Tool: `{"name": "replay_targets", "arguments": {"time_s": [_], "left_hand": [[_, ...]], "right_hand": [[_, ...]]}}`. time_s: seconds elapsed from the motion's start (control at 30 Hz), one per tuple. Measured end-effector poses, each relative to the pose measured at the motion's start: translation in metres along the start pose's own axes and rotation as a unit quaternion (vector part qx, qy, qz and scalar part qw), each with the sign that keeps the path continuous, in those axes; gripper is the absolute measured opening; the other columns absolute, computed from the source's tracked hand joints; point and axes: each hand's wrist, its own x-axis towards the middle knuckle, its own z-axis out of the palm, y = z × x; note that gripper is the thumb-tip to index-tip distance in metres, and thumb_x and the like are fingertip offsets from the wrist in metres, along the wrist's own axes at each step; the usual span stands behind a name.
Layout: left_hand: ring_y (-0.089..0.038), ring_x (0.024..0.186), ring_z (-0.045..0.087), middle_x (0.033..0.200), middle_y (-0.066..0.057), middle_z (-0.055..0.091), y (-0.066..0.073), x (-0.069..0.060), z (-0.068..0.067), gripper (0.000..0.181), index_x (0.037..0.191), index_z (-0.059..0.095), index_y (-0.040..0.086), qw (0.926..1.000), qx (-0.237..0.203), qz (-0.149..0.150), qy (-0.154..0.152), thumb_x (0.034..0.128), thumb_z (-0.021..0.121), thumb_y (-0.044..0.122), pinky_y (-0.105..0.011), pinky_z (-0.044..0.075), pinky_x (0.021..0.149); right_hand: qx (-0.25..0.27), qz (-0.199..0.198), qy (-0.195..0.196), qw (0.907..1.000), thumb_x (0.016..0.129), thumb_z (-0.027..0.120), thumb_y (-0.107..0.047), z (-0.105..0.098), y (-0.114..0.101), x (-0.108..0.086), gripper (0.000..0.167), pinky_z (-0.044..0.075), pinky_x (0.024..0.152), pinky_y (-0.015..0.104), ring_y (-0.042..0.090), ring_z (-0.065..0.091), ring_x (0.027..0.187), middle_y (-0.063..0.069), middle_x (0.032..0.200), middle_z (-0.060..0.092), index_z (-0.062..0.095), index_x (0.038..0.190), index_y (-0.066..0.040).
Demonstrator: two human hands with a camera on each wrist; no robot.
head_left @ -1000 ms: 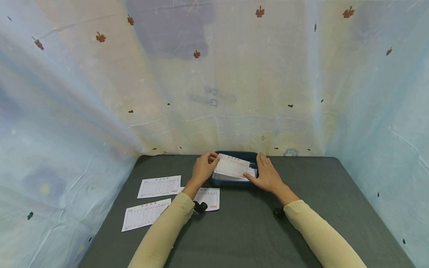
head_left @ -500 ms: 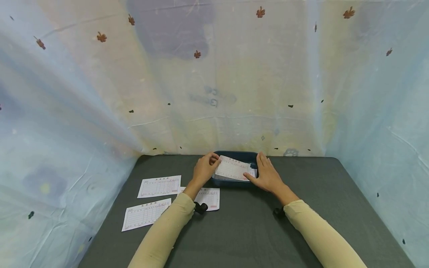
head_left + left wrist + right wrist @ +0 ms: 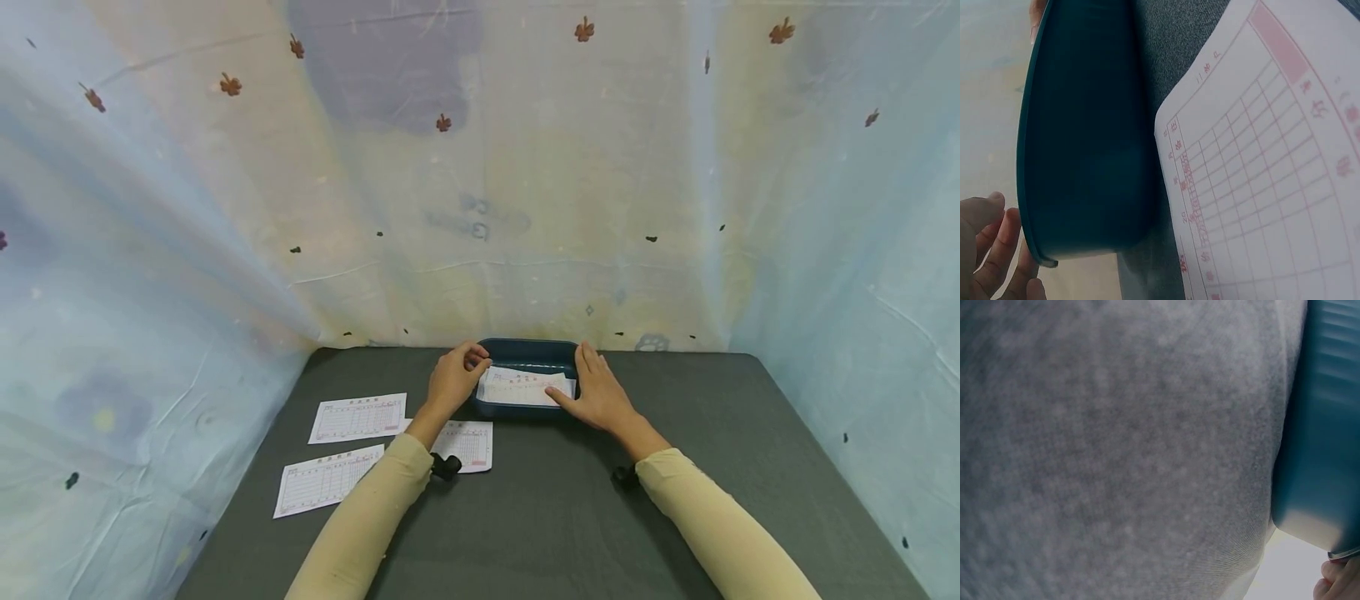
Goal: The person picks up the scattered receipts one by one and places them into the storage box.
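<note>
A dark blue plastic tray [image 3: 528, 353] stands near the back edge of the table, and several white printed paper slips [image 3: 521, 393] lie inside it, overlapping. My left hand [image 3: 452, 382] is at the tray's left end, its fingers loosely bent with no paper visible between them. In the left wrist view its fingers [image 3: 1004, 250] show beside the tray's rim [image 3: 1020, 156]. At the other end, my right hand [image 3: 598, 393] rests against the right side, fingers straight and thumb over the slips. The right wrist view shows the tray's outer wall [image 3: 1322, 437] and a few fingertips [image 3: 1338, 581].
Left of the tray, more printed slips lie on the dark grey table [image 3: 555, 517]: an upper one [image 3: 358, 418], a lower one [image 3: 326, 482], and one [image 3: 467, 444] partly under my left forearm. A patterned curtain [image 3: 480, 183] hangs behind and at both sides.
The tilted slip by my left hand has dropped flat onto the others in the tray, and the left fingers have let go of it. The right hand stays in place.
</note>
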Motion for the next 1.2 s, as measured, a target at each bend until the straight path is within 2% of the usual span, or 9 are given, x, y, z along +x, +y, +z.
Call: {"name": "replay_targets", "arguments": {"time_s": [0.17,0.4,0.63,0.9,1.2], "left_hand": [[-0.017,0.088,0.069,0.104,0.003,0.079,-0.005,-0.003,-0.006,0.013,0.113,0.075,0.022,1.0,-0.005,-0.006,0.002,0.1027,0.077,0.031,-0.036,0.052,0.066],[-0.02,0.092,0.071,0.106,0.0,0.079,-0.014,-0.005,-0.019,0.017,0.115,0.075,0.021,0.9995,-0.014,-0.02,0.021,0.1038,0.075,0.033,-0.041,0.056,0.074],[-0.021,0.096,0.07,0.11,0.0,0.078,-0.027,-0.008,-0.034,0.02,0.117,0.074,0.02,0.9988,-0.013,-0.04,0.024,0.105,0.073,0.037,-0.043,0.057,0.078],[-0.024,0.102,0.069,0.114,-0.002,0.076,-0.047,-0.013,-0.058,0.023,0.12,0.073,0.019,0.9982,-0.007,-0.058,0.013,0.105,0.073,0.037,-0.048,0.057,0.086],[-0.028,0.109,0.067,0.123,-0.006,0.072,-0.071,-0.028,-0.086,0.032,0.13,0.07,0.015,0.9963,0.001,-0.085,-0.006,0.106,0.072,0.036,-0.051,0.057,0.089]], "right_hand": [[0.001,0.002,-0.003,1.0,0.101,0.055,-0.072,0.0,-0.001,-0.001,0.114,0.009,0.133,0.057,0.043,0.01,0.165,0.028,0.177,0.006,0.009,0.168,0.009],[0.001,0.002,-0.002,1.0,0.101,0.055,-0.072,-0.001,-0.001,-0.001,0.114,0.01,0.133,0.057,0.042,0.009,0.165,0.029,0.177,0.007,0.01,0.168,0.009],[0.001,-0.002,0.008,1.0,0.101,0.058,-0.07,-0.001,-0.003,-0.002,0.113,0.011,0.133,0.059,0.044,0.012,0.164,0.03,0.176,0.009,0.015,0.166,0.012],[0.003,0.0,0.002,1.0,0.101,0.056,-0.072,-0.001,-0.002,-0.002,0.115,0.01,0.133,0.057,0.043,0.01,0.165,0.029,0.177,0.007,0.011,0.167,0.01],[0.002,0.001,0.001,1.0,0.101,0.056,-0.072,-0.002,-0.003,-0.001,0.115,0.01,0.133,0.058,0.044,0.01,0.164,0.03,0.176,0.008,0.011,0.167,0.011]]}}
